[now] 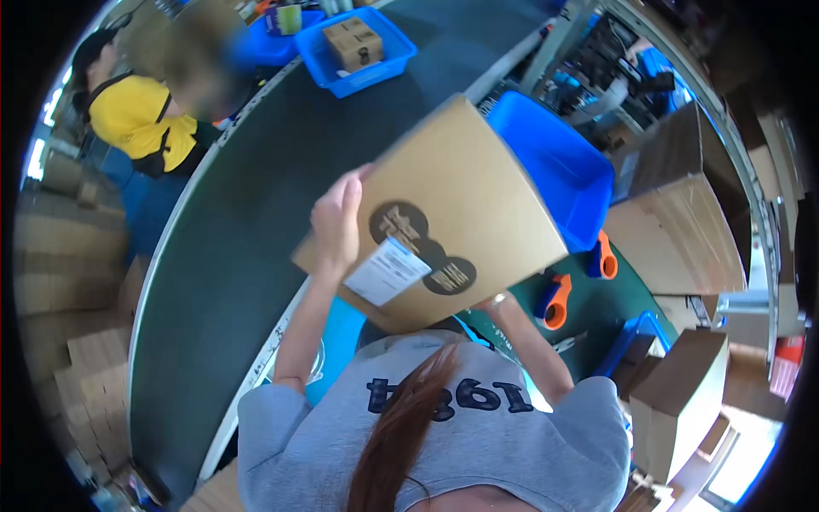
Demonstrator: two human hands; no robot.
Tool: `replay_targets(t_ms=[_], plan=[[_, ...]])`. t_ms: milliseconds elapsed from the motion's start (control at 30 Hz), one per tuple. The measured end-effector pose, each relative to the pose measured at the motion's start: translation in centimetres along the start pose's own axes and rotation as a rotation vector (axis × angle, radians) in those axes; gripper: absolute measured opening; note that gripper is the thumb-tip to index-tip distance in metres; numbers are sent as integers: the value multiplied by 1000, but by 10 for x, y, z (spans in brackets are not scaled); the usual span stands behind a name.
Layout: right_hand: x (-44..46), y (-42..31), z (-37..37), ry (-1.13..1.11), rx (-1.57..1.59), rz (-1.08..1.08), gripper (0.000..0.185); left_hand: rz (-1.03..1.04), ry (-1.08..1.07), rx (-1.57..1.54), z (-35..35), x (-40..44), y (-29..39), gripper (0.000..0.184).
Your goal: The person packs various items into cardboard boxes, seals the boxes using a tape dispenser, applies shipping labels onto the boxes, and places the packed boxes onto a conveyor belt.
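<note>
The person is holding a large brown carton [482, 179] up in front of the chest, so the step in hand is, as I judge it, handling the box in the air. It is sitting tilted, with a white label [388, 271] and dark round prints facing the camera. The left hand [337, 226] is gripping the carton's left edge, its grip pinching the cardboard between thumb and fingers. The right hand [490, 301] is reaching under the lower right edge; its fingers are mostly hiding behind the box, so I cannot tell how that grip is set, though it is probably supporting the weight.

The carton is hanging between the dark conveyor [230, 256] and the green bench [589, 328], where two tape dispensers [555, 304] are lying. A blue tub [554, 162] is standing just beyond it. Any next move is calling for both hands to be sharing the load and levelling the tilt.
</note>
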State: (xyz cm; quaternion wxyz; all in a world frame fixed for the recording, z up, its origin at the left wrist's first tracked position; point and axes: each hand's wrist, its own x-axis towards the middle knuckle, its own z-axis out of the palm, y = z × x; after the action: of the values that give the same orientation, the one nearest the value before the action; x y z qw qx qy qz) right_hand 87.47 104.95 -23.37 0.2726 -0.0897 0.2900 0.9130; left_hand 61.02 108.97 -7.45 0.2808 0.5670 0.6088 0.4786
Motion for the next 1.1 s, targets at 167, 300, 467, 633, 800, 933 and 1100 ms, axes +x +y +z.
replay_targets(t_ms=[167,300,467,633,800,933,1100], plan=[[117,75,51,117,-491,162,93,17,145,508,-86,41,-20,63],[179,100,37,259,-723,264,86,-305,45,880,-95,25,-123,73],[156,69,16,193,-1196,310,67,-136,192,1332,-23,-61,-149,75],[59,-23,-24,416,-850,-292,41,66,128,1610,-102,-86,-245,79],[-52,-98,9,593,-260,-847,90,-393,370,1628,-140,-58,-255,89],[-74,-139,17,574,-235,-957,85,-410,506,972,-67,32,-282,98],[-37,-166,45,554,-264,-1143,78,-504,236,1,63,176,-235,105]])
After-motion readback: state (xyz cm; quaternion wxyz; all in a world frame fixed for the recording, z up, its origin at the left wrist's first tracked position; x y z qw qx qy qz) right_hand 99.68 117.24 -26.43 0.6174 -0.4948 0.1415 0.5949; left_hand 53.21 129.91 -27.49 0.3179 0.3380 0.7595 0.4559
